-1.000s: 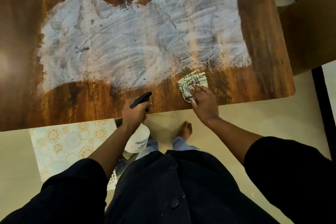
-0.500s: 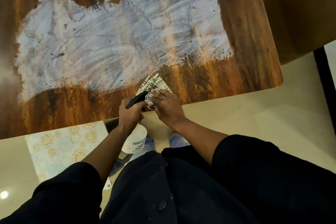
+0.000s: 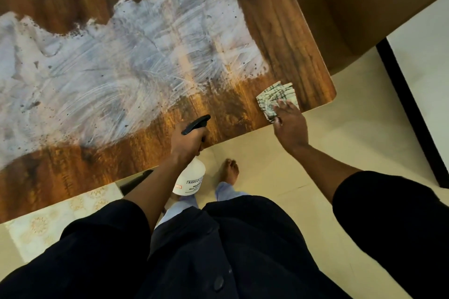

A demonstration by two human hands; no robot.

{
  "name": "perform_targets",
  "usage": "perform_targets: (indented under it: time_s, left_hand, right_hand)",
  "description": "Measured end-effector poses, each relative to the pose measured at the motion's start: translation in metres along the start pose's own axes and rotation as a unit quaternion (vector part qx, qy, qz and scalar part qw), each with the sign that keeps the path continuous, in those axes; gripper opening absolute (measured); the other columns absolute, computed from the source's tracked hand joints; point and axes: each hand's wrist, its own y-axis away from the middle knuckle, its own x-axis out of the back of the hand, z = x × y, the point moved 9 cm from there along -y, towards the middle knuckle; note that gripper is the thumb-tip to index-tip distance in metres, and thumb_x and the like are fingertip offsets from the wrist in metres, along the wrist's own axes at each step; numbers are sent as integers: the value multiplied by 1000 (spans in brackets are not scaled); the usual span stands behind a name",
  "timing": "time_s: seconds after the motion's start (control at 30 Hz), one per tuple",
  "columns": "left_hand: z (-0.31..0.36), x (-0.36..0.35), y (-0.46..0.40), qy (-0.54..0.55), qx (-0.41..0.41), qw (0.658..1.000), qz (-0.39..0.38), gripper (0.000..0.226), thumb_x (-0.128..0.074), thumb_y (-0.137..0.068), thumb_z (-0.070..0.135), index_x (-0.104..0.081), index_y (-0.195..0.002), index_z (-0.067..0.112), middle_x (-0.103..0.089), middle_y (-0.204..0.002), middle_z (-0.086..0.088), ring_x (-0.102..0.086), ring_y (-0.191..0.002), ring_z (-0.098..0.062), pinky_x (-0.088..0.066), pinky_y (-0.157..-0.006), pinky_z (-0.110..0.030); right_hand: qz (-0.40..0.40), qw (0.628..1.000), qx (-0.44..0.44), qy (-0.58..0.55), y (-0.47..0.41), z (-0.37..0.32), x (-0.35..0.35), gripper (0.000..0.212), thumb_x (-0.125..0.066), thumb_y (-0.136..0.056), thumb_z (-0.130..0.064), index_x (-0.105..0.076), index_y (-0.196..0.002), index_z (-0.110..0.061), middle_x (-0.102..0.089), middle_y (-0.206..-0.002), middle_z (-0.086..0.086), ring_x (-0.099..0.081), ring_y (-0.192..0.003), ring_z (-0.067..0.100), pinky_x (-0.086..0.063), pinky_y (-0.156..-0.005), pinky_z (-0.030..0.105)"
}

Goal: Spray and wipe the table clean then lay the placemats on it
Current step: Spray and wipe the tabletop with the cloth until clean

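table (image 3: 279, 39): glossy wood-grain top, smeared with matt whitish film;
cloth (image 3: 277, 98): soft checked fabric, folded;
spray bottle (image 3: 190, 181): white plastic, black plastic trigger;
floor (image 3: 352, 128): smooth cream tile

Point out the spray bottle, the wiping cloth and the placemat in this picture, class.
spray bottle (image 3: 190, 181), head view, on its white body below the left hand.
cloth (image 3: 273, 96), head view, on its checked folds beyond the fingers.
placemat (image 3: 48, 223), head view, on its patterned face below the table edge.

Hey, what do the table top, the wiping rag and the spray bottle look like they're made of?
Table top: wood or wood-look laminate, glossy; grain and reflections show. Rag: soft woven cloth, pale with dark checks, folded. Spray bottle: likely white plastic, smooth, printed label, black plastic trigger head.
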Motion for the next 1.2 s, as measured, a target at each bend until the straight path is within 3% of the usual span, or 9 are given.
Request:
perform_targets:
  time_s: [0.23, 0.43, 0.6, 0.77, 0.83, 0.9, 1.0, 1.1, 1.2]
  left_hand:
    - [14, -40, -12, -25, 20, 999, -27, 26, -71, -76, 25, -74, -82, 0, -68, -70, -23, -53, -46, -25, -42, -46, -31]
    - [28, -73, -18, -29, 26, 998, -54, 24, -71, -80, 20, -73, -82, -3, -69, -70, -20, -50, -44, -23, -39, -45, -30]
    - [44, -86, -29, -42, 21, 997, -61, 21, -71, -83, 19, -75, -82, -2, -70, -75, -25, -53, -47, -24, -42, -46, -30]
    - [55, -84, -41, -36, 35, 998, -49, 12, -70, -91, 15, -74, -82, 7, -69, -72, -14, -53, -50, -19, -42, -47, -28]
    - [58, -80, -45, -14, 46, 998, -36, 12, -70, -90, 13, -74, -85, 2, -68, -71, -14, -51, -49, -19, -41, -46, -29]
    - [61, -75, -49, 6, 53, 999, -14, 11, -70, -90, 9, -75, -88, 0, -67, -71, -16, -50, -47, -21, -39, -45, -29]
    - [67, -67, -49, 24, 49, 999, 2, 10, -68, -90, 5, -76, -86, 9, -67, -69, -17, -49, -45, -21, -39, -44, -30]
    - [66, -55, -51, 34, 48, 998, 14, 14, -66, -89, 4, -77, -86, 13, -66, -70, -18, -48, -43, -22, -40, -44, -30]
    - [62, -37, -54, 33, 60, 997, 41, 15, -66, -88, 6, -75, -81, -3, -66, -68, -19, -48, -42, -23, -41, -44, -31]
  right_hand:
    - [35, 993, -106, -40, 5, -14, 0, 40, -66, -81, 3, -72, -121, -2, -66, -133, 18, -55, -130, 40, -46, -107, 44]
    - [-52, 997, -4, -65, 21, -60, -32, 46, -66, -76, -2, -71, -121, -6, -64, -138, 14, -53, -132, 37, -48, -105, 52]
    - [-30, 994, 44, -96, 5, -28, -8, 43, -71, -79, -1, -74, -121, -7, -67, -133, 11, -57, -130, 31, -44, -112, 41]
    - [8, 993, -72, -89, -31, 47, 17, 41, -66, -87, -5, -71, -127, -8, -64, -138, 11, -52, -134, 32, -38, -116, 41]
    - [21, 988, -131, -85, -50, 69, 26, 40, -64, -92, -11, -67, -132, -11, -61, -142, 9, -48, -137, 30, -34, -116, 38]
    - [33, 981, -170, -82, -66, 77, 29, 40, -63, -95, -13, -65, -135, -12, -58, -145, 9, -45, -138, 30, -34, -116, 40]
    - [35, 977, -202, -49, -76, 64, 22, 40, -61, -97, -15, -64, -136, -14, -56, -148, 7, -42, -141, 30, -35, -114, 45]
    - [35, 983, -175, -47, -82, 26, 12, 40, -62, -96, -14, -64, -136, -15, -58, -146, 6, -42, -141, 29, -36, -111, 45]
    - [-5, 996, -66, -54, -89, -37, -10, 45, -66, -91, -6, -66, -134, -17, -61, -143, 6, -44, -140, 29, -34, -115, 38]
